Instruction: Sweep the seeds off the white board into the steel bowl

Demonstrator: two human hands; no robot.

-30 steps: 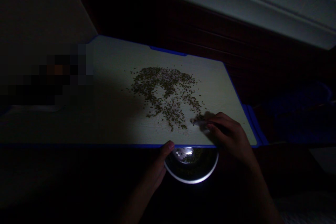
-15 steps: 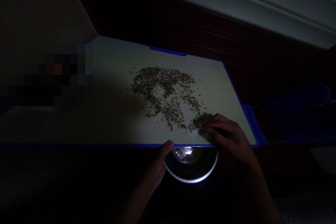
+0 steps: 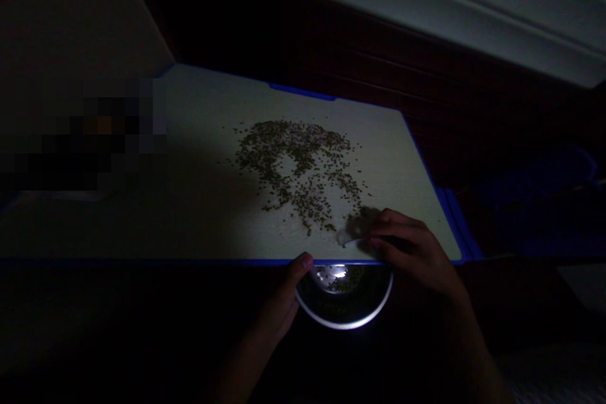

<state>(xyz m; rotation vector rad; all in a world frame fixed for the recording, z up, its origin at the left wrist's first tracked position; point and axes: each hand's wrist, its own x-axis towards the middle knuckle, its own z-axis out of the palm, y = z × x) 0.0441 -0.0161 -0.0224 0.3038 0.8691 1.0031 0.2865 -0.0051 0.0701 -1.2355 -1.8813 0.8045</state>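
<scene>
Small green beans (image 3: 293, 145), which look like mung beans, lie scattered over a pale folding table (image 3: 199, 227) with a blue edge. My right hand (image 3: 407, 243) is closed on a small, thin, pale tool (image 3: 350, 242), its tip on the tabletop by the near edge of the beans. Most of that tool is hidden by the fingers, so its kind is unclear. Just under the table's front edge, my left hand (image 3: 286, 300) grips the side of a shiny metal bowl (image 3: 350, 325), thumb resting on the table edge. Some beans lie inside the bowl.
At the table's left end is a blurred-out patch (image 3: 95, 139) with a pale object (image 3: 85, 196) beneath it. A dark blue shape (image 3: 544, 177) stands to the right. White ledges (image 3: 449, 6) run across the upper right. The room is very dim.
My right hand has drawn the pale tool slightly toward the table's front edge. The left hand and the bowl have stayed in place.
</scene>
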